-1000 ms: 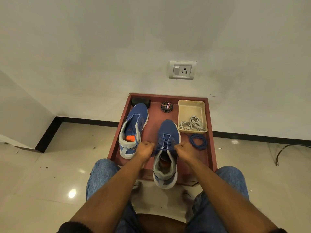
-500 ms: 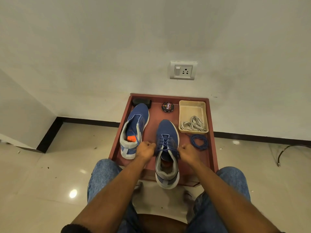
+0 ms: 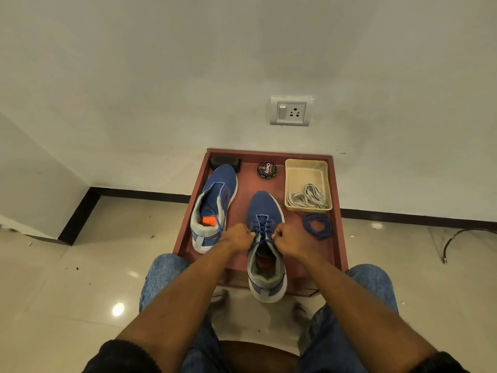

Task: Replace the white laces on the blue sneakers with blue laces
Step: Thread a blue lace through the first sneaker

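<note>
Off to the left of the grip, the second sneaker (image 3: pixel 213 207) is parked on the red tray (image 3: pixel 336 238). A blue lace (image 3: pixel 262 230) on the near sneaker (image 3: pixel 265 238) is pinched by left hand (image 3: pixel 238 236) and right hand (image 3: pixel 289 238). Just right, a spare blue lace (image 3: pixel 317 226) is coiled, white laces (image 3: pixel 308 199) binned beyond.

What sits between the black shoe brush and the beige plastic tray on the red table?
In the head view, the round black polish tin stands between the black shoe brush and the beige plastic tray.
</note>
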